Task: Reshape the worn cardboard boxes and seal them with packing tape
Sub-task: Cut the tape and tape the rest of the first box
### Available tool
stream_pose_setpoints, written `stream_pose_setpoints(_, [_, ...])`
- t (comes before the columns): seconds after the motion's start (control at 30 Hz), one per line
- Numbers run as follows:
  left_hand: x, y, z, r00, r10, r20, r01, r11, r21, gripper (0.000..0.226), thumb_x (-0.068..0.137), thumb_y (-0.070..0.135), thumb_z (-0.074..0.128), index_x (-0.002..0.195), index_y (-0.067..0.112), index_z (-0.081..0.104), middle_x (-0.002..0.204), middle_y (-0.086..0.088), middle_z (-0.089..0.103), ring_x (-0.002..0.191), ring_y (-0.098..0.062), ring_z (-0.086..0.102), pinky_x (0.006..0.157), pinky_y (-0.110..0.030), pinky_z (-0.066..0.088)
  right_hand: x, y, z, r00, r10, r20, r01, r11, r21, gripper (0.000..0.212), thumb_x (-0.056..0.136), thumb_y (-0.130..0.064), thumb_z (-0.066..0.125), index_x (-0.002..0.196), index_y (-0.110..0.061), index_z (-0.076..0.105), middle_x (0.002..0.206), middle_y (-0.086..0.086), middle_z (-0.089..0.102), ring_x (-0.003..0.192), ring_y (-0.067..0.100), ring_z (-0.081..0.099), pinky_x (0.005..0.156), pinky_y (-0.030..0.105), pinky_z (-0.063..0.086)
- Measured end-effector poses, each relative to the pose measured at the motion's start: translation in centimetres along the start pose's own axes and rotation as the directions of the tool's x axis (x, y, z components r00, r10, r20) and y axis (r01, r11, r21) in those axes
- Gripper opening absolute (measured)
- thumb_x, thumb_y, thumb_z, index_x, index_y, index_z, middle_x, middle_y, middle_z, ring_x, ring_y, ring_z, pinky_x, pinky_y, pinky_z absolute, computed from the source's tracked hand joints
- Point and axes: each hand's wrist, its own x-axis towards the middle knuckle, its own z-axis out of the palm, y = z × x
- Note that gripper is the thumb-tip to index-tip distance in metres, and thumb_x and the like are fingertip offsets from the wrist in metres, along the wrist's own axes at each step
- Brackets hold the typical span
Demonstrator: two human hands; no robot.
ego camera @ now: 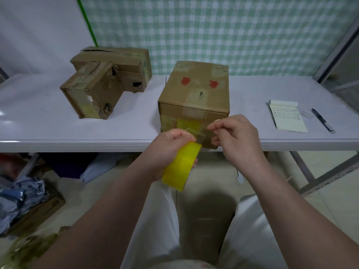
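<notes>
Head view: my left hand (pixel 171 145) was clenched round the yellow tape roll (pixel 181 167) just off the near edge of the table (pixel 77 133), while my right hand (pixel 234 136) pinched the clear free end (pixel 201 134) before the upright cardboard box (pixel 196 94). I judged the film light, limp and sticky, best held by its corners. The box looked stiff enough to press against.

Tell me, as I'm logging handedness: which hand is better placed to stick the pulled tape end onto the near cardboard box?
Right, probably. The right hand pinches the pulled tape end close to the tall brown cardboard box; the left hand is occupied holding the yellow packing tape roll.
</notes>
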Motion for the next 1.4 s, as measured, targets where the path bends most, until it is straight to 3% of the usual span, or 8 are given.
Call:
stream_pose_setpoints(0.17, [-0.3, -0.5, 0.7, 0.998, 0.05, 0.035, -0.052, 0.998, 0.041, 0.016, 0.096, 0.019, 0.052, 0.087, 0.011, 0.062, 0.072, -0.011, 0.065, 0.052, -0.016, 0.064, 0.047, -0.024, 0.05, -1.3, 0.4, 1.4, 0.995, 0.088, 0.037, -0.091, 0.992, 0.088, 0.014, 0.08, -0.036, 0.067, 0.069, -0.029, 0.073, 0.085, -0.009, 0.067, 0.086, 0.011, 0.064, 0.081, 0.043, 0.054])
stream_pose_setpoints(0.37, [-0.8, -0.7, 1.1, 0.998, 0.05, 0.047, -0.056, 0.992, 0.116, 0.018, 0.097, 0.024, 0.052, 0.105, 0.013, 0.063, 0.089, -0.014, 0.066, 0.058, -0.02, 0.067, 0.053, -0.028, 0.053, -1.7, 0.6, 1.7, 0.974, 0.208, 0.089, -0.226, 0.921, 0.317, 0.02, 0.084, -0.012, 0.069, 0.066, -0.02, 0.068, 0.08, -0.008, 0.068, 0.071, 0.007, 0.057, 0.074, 0.033, 0.049])
stream_pose_setpoints(0.53, [-0.4, -1.4, 0.9, 0.984, 0.176, -0.004, -0.167, 0.939, 0.301, 0.04, 0.095, 0.026, 0.055, 0.126, 0.047, 0.041, 0.11, -0.002, 0.058, 0.082, -0.019, 0.067, 0.071, -0.038, 0.058, -1.7, 1.1, 1.8, 0.947, 0.301, 0.114, -0.32, 0.846, 0.426, 0.017, 0.088, -0.01, 0.066, 0.071, -0.013, 0.066, 0.078, -0.001, 0.066, 0.07, 0.011, 0.055, 0.071, 0.028, 0.046])
stream_pose_setpoints(0.67, [-0.4, -2.1, 1.0, 0.958, 0.286, 0.015, -0.271, 0.885, 0.378, 0.028, 0.097, 0.025, 0.051, 0.113, 0.047, 0.041, 0.062, 0.002, 0.043, 0.053, -0.011, 0.04, 0.056, -0.029, 0.038, -1.6, 1.1, 1.5, 0.948, 0.302, 0.099, -0.315, 0.855, 0.412, 0.015, 0.088, -0.01, 0.065, 0.073, -0.012, 0.067, 0.083, -0.003, 0.066, 0.073, 0.011, 0.057, 0.069, 0.024, 0.046])
stream_pose_setpoints(0.8, [-0.7, -1.8, 1.5, 0.96, 0.278, 0.029, -0.271, 0.904, 0.33, 0.02, 0.099, 0.02, 0.046, 0.113, 0.034, 0.048, 0.051, 0.007, 0.045, 0.042, -0.005, 0.043, 0.047, -0.017, 0.035, -1.5, 1.1, 1.4, 0.96, 0.268, 0.084, -0.28, 0.878, 0.388, 0.02, 0.087, -0.012, 0.066, 0.067, -0.016, 0.066, 0.083, -0.009, 0.066, 0.073, 0.011, 0.057, 0.073, 0.031, 0.047])
stream_pose_setpoints(1.07, [-1.3, -1.0, 1.8, 0.968, 0.252, 0.014, -0.246, 0.929, 0.276, 0.017, 0.1, 0.015, 0.044, 0.111, 0.019, 0.056, 0.077, 0.005, 0.059, 0.052, 0.005, 0.058, 0.045, -0.009, 0.041, -1.6, 1.1, 1.5, 0.985, 0.166, 0.043, -0.17, 0.908, 0.383, 0.027, 0.088, -0.011, 0.065, 0.062, -0.019, 0.064, 0.07, -0.016, 0.063, 0.062, 0.003, 0.052, 0.063, 0.023, 0.042])
stream_pose_setpoints(1.2, [-1.4, -0.9, 2.0, 0.973, 0.225, 0.041, -0.228, 0.94, 0.255, 0.017, 0.1, 0.013, 0.042, 0.11, 0.013, 0.056, 0.078, 0.004, 0.056, 0.052, 0.005, 0.059, 0.044, -0.009, 0.04, -1.4, 1.8, 1.8, 0.992, 0.124, -0.026, -0.113, 0.959, 0.26, 0.021, 0.086, -0.014, 0.067, 0.066, -0.021, 0.065, 0.093, 0.0, 0.067, 0.075, 0.01, 0.061, 0.067, 0.018, 0.042])
stream_pose_setpoints(1.4, [-0.6, -1.8, 1.8, 0.967, 0.254, 0.027, -0.251, 0.929, 0.27, 0.013, 0.098, 0.023, 0.048, 0.105, 0.035, 0.047, 0.071, 0.003, 0.062, 0.068, -0.017, 0.056, 0.063, -0.034, 0.046, -1.5, 2.8, 2.1, 0.985, 0.141, -0.101, -0.128, 0.983, 0.128, 0.013, 0.082, -0.026, 0.072, 0.073, -0.018, 0.067, 0.102, 0.005, 0.062, 0.078, 0.01, 0.065, 0.068, 0.015, 0.043])
